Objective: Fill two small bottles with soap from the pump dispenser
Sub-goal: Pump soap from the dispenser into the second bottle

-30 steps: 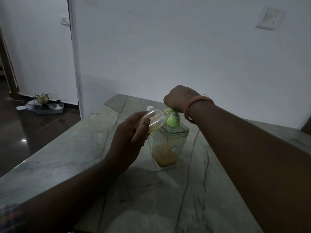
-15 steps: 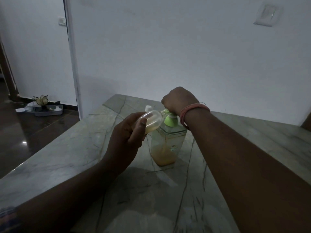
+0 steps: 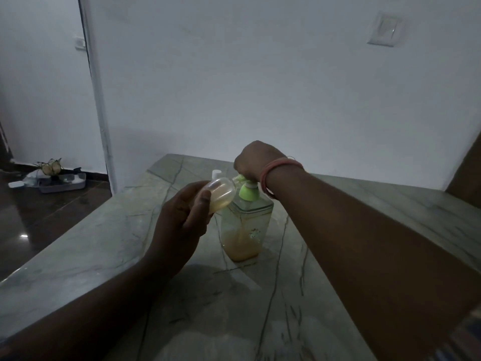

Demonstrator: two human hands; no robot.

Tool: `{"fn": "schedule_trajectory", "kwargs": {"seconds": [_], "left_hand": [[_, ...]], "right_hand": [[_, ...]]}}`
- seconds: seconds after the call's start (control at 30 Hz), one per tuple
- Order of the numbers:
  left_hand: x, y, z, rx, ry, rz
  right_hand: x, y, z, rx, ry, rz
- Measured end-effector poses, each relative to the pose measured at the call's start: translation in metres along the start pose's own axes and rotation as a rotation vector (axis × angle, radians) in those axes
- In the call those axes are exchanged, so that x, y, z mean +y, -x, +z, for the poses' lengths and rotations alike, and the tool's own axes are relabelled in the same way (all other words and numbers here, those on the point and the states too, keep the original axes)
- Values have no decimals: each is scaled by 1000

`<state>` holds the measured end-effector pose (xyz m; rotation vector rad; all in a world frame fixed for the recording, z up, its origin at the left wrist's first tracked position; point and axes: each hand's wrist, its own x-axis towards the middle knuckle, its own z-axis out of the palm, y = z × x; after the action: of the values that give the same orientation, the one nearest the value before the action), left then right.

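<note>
Grey veined marble tabletop (image 3: 104,243) bears a clear square pump dispenser of amber soap (image 3: 244,225). Left hand (image 3: 182,220) grips a small clear tilted bottle (image 3: 221,194) at the green spout; right hand (image 3: 257,160) is closed over the pump head.

Right hand (image 3: 256,160) slightly higher

Both forearms are bare — no sleeves reach the wrists. The right wrist carries a band of thin pink-orange threads (image 3: 281,173), loosely wound, with one stray end projecting. Patterned fabric (image 3: 466,340) — possibly clothing — shows at the lower right edge.
</note>
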<state>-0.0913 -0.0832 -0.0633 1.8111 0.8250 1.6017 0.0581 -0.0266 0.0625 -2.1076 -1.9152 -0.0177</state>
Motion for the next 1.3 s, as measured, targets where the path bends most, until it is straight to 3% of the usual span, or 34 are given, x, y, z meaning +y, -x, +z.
{"fn": "schedule_trajectory", "kwargs": {"seconds": [0.13,0.37,0.5,0.73,1.0,1.17,1.3], "left_hand": [[0,-1,0,-2,32,-13],[-1,0,-1,-16,22,-6],[0,-3,-1,-19,29,20],[-1,0,-1,-19,7,3],[-3,-2,-3,-5,-36,22],[0,-1,-3,-18,-25,38],[-3,-2,-3,-1,-17,33]], "right_hand": [[0,-4,-1,42,11,-4],[-2,2,-1,-64,118,-19],[1,-3,-3,13,77,-41],[-3,3,-4,-25,111,-48],[3,7,5,-46,-180,4],[-5,5,-7,-46,6,-11],[-1,1,0,-40,-32,-16]]}}
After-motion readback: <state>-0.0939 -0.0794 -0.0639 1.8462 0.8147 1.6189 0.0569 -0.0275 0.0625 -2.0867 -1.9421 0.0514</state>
